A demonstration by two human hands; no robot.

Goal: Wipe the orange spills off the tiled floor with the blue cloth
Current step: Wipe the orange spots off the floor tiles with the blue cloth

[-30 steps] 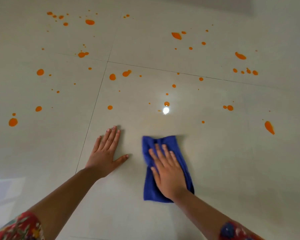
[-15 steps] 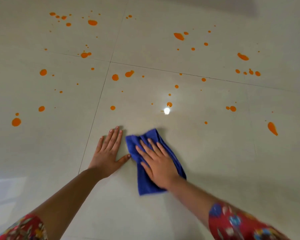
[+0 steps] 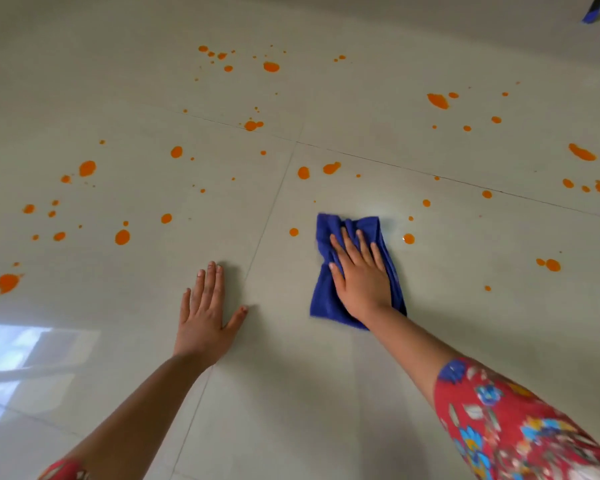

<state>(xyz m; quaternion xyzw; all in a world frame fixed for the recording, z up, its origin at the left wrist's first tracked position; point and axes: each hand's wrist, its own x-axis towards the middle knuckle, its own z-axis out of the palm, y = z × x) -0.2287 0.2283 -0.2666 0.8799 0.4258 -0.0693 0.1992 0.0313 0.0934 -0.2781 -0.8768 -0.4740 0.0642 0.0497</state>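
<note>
A folded blue cloth [image 3: 326,299] lies on the pale tiled floor [image 3: 326,393]. My right hand [image 3: 359,275] presses flat on the cloth with straight, spread fingers. My left hand [image 3: 207,313] rests flat on the bare tile to the left of the cloth, fingers straight. Orange spills are scattered over the floor ahead: a small drop [image 3: 293,232] just left of the cloth, another drop [image 3: 408,238] just right of it, and a pair of blobs [image 3: 331,168] farther ahead. Many more orange spots lie to the left [image 3: 122,237] and far right [image 3: 582,153].
Grout lines cross the floor; one runs between my hands [image 3: 257,247]. A bright window reflection [image 3: 11,348] shows on the tile at the lower left. A dark and blue object [image 3: 591,10] pokes in at the top right corner.
My right hand slid the cloth forward and to the right, away from my left hand, up among the nearest drops. The view tilted up and shows more floor on the left.
</note>
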